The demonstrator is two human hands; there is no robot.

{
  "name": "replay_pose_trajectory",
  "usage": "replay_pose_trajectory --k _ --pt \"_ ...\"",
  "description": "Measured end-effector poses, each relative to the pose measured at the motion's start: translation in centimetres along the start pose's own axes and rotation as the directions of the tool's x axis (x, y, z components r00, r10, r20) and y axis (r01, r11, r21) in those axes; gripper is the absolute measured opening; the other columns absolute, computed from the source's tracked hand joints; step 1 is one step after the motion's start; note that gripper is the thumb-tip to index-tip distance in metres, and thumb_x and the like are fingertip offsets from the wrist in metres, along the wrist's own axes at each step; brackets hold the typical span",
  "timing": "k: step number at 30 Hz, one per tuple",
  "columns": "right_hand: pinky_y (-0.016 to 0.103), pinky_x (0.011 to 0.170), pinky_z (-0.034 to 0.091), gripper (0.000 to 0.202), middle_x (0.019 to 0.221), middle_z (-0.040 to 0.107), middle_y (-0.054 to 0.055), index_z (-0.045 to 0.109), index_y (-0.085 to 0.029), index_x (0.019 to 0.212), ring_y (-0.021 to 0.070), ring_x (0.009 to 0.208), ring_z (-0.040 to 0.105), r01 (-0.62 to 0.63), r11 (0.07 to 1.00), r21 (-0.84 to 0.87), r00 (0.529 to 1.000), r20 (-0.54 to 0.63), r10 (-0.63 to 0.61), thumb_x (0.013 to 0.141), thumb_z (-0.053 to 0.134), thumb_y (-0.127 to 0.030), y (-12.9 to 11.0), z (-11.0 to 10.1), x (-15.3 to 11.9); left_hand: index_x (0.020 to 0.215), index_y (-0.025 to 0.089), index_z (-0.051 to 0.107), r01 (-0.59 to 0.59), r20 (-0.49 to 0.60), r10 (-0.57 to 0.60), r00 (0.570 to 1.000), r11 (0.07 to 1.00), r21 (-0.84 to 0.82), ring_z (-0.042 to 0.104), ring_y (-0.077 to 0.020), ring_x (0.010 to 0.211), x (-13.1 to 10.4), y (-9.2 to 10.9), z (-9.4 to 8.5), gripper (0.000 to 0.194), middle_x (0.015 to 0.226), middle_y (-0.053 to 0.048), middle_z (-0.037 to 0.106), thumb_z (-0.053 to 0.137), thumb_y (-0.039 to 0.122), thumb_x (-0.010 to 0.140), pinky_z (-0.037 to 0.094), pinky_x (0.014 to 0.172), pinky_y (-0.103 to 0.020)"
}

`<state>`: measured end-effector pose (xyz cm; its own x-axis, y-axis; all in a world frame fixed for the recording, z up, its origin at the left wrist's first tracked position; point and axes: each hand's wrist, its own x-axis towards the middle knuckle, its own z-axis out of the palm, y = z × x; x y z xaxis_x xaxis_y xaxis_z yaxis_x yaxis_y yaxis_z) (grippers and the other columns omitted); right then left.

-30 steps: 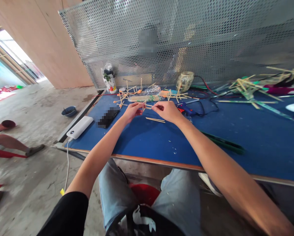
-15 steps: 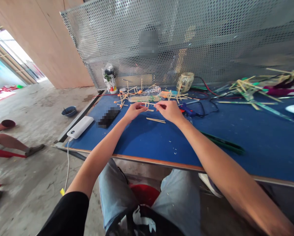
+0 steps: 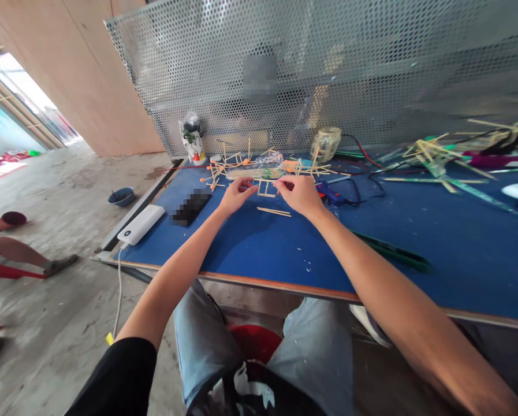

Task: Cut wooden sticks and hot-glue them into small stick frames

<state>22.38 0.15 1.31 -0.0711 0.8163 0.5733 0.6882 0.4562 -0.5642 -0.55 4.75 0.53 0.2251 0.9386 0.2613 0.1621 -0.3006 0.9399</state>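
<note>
Two-handed at a stick frame (image 3: 266, 195) — pinching its right end with right hand (image 3: 301, 194). Cannot tell grip of left hand (image 3: 237, 196)

Your stick frame (image 3: 266, 195) is pale tan, your worktop (image 3: 250, 248) blue, your sleeve (image 3: 115, 375) black, the panel (image 3: 371, 75) grey, dotted with holes.

I'd call this a rough craft workshop. The floor (image 3: 81, 222) underfoot is bare, stained concrete, and daylight comes through an opening (image 3: 20, 78) over on the left, beside a plain board wall (image 3: 72, 69). Along the back of the blue worktable (image 3: 250, 245) stands a sheet of metal mesh (image 3: 189, 69). Thin wooden sticks (image 3: 434, 156) lie heaped toward its right end, and near some wires (image 3: 362, 148) sits a blue tool (image 3: 331, 192) like a glue gun.
</note>
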Motion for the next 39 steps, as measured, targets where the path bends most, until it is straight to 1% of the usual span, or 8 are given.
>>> replay_pose_trajectory --k 6,12,16,19,23,31,36,39 --pt "0.042 0.077 0.052 0.039 0.077 0.079 0.008 0.082 -0.026 0.088 0.0262 0.076 0.07 -0.001 1.0 0.003 1.0 0.021 0.001 0.103 0.056 -0.051 0.4 0.1 0.0 0.116 0.024 0.078 -0.224 0.016 0.226 0.974 0.949 0.221 0.06 -0.0139 0.085 -0.2 0.2 -0.8 0.033 0.101 -0.002 0.075 0.081 0.014 0.085 0.048 0.091 -0.028" --pt "0.041 0.079 0.052 0.038 0.081 0.08 0.008 0.084 -0.026 0.092 0.0254 0.079 0.071 0.016 1.0 0.015 0.999 0.04 -0.016 0.104 0.055 -0.047 0.1 0.2 -0.1 0.114 0.025 0.082 -0.286 0.065 0.28 0.958 0.905 0.315 0.063 -0.0166 0.092 0.0 0.0 -0.9 0.026 0.105 -0.005 0.075 0.077 0.016 0.091 0.048 0.094 -0.029" --pt "0.042 0.08 0.053 0.039 0.082 0.08 0.008 0.085 -0.026 0.094 0.0254 0.079 0.072 0.023 1.0 0.02 0.999 0.043 -0.023 0.104 0.055 -0.049 -0.2 0.1 -0.2 0.106 0.028 0.085 -0.342 0.092 0.339 0.936 0.822 0.455 0.063 -0.0191 0.096 -0.2 0.4 -1.3 0.012 0.11 -0.006 0.076 0.077 0.028 0.098 0.047 0.097 -0.032" --pt "0.041 0.078 0.053 0.04 0.08 0.08 0.007 0.084 -0.026 0.089 0.0242 0.074 0.071 0.025 1.0 0.019 0.999 0.034 -0.026 0.104 0.055 -0.049 -0.3 0.0 -0.3 0.107 0.029 0.085 -0.353 0.11 0.35 0.93 0.774 0.525 0.063 -0.0218 0.103 -0.5 0.9 -1.6 0.013 0.112 -0.007 0.076 0.076 0.032 0.099 0.048 0.1 -0.034" --pt "0.04 0.077 0.053 0.037 0.078 0.079 0.006 0.083 -0.025 0.087 0.0235 0.072 0.07 0.031 0.999 0.018 0.999 0.027 -0.031 0.102 0.057 -0.046 -0.3 0.0 -0.3 0.115 0.03 0.084 -0.369 0.145 0.345 0.927 0.779 0.508 0.065 -0.0213 0.103 -0.5 1.0 -1.6 0.018 0.116 -0.006 0.077 0.075 0.032 0.099 0.049 0.101 -0.033" --pt "0.041 0.077 0.053 0.034 0.08 0.081 0.006 0.084 -0.025 0.089 0.0235 0.072 0.07 0.033 0.999 0.027 0.999 0.024 -0.033 0.1 0.059 -0.044 -0.5 -0.2 -0.3 0.115 0.03 0.085 -0.41 0.196 0.36 0.912 0.795 0.447 0.064 -0.0196 0.095 -0.1 0.5 -1.6 0.019 0.111 -0.006 0.077 0.072 0.032 0.101 0.049 0.101 -0.033" --pt "0.04 0.078 0.053 0.035 0.079 0.08 0.005 0.082 -0.025 0.083 0.0227 0.072 0.071 0.02 0.998 0.058 0.999 0.03 -0.022 0.101 0.058 -0.042 -0.8 -0.2 -0.3 0.115 0.031 0.084 -0.394 0.189 0.346 0.919 0.783 0.482 0.066 -0.0216 0.101 -0.3 0.8 -1.7 0.024 0.115 -0.006 0.077 0.083 0.028 0.091 0.049 0.106 -0.036" --pt "0.04 0.077 0.053 0.036 0.078 0.08 0.005 0.081 -0.026 0.08 0.0221 0.07 0.071 0.011 0.998 0.069 0.999 0.04 -0.014 0.102 0.058 -0.042 -0.9 -0.2 -0.3 0.114 0.03 0.085 -0.422 0.211 0.366 0.906 0.742 0.521 0.067 -0.0241 0.11 -0.3 1.0 -1.7 0.021 0.119 -0.007 0.078 0.08 0.028 0.094 0.047 0.109 -0.039"
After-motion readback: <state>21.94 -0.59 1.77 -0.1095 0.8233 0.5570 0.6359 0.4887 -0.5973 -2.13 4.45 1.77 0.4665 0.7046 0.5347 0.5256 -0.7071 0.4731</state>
